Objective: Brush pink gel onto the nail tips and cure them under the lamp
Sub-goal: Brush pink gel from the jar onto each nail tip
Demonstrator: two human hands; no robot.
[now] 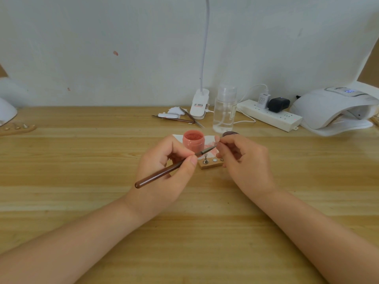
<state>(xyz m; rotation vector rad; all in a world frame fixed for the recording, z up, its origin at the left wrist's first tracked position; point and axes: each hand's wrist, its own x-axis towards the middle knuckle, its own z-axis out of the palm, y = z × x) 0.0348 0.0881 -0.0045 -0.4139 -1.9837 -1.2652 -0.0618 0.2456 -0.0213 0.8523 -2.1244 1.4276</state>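
My left hand [164,173] pinches a brown-handled brush [162,172] between thumb and fingers, its tip pointing up and right. My right hand [244,160] pinches a small clear nail tip [217,141] at the brush's tip. Just behind them stands an open jar of pink gel [193,140] on a white sheet smeared with pink. A small wooden holder block [211,164] with metal studs lies between my hands. The white curing lamp [336,108] sits at the far right of the table.
A clear bottle of liquid [224,111], a clip-on desk light [199,105], tweezers and wipes [178,116] and a white power strip [270,116] line the back of the wooden table. A dark jar lid [230,133] lies behind my right hand. Another wooden holder [16,128] sits far left.
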